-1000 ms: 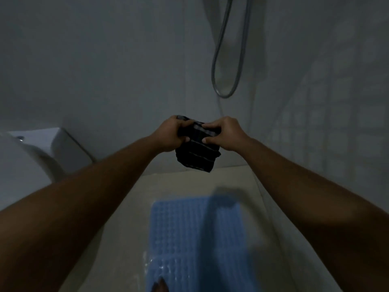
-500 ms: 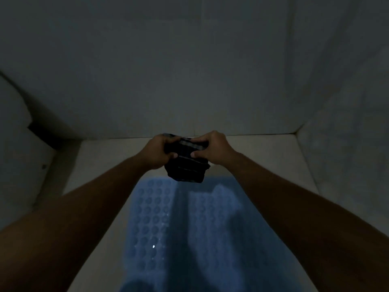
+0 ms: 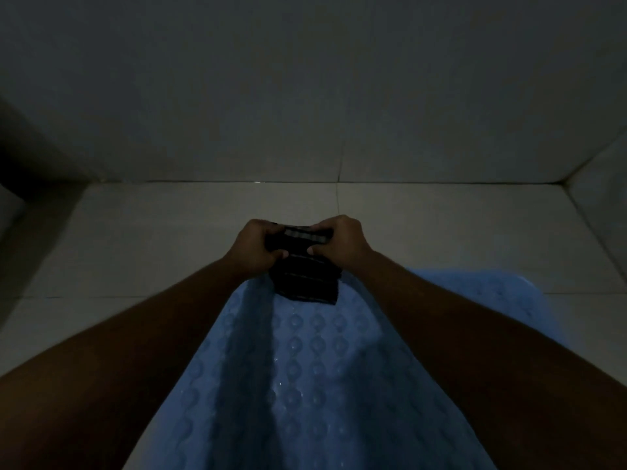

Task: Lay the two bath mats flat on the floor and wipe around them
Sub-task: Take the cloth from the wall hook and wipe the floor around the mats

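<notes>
A blue bath mat [image 3: 315, 374] with round bumps lies flat on the pale tiled floor [image 3: 163, 239], running from the bottom edge up the middle of the view. A folded dark striped cloth [image 3: 305, 283] hangs over the mat's far end. My left hand [image 3: 259, 247] grips the cloth's top left corner and my right hand [image 3: 341, 240] grips its top right corner. Both forearms stretch forward over the mat. Only one mat is in view.
A grey wall [image 3: 305, 96] rises just beyond the hands, meeting the floor along a grout line. A second wall [image 3: 600, 212] closes the right side. A dark shadowed edge sits at the far left.
My head has tilted down and closer to the floor: the shower hose and toilet left the view and the mat fills more of it. Both hands kept hold of the cloth and moved lower.
</notes>
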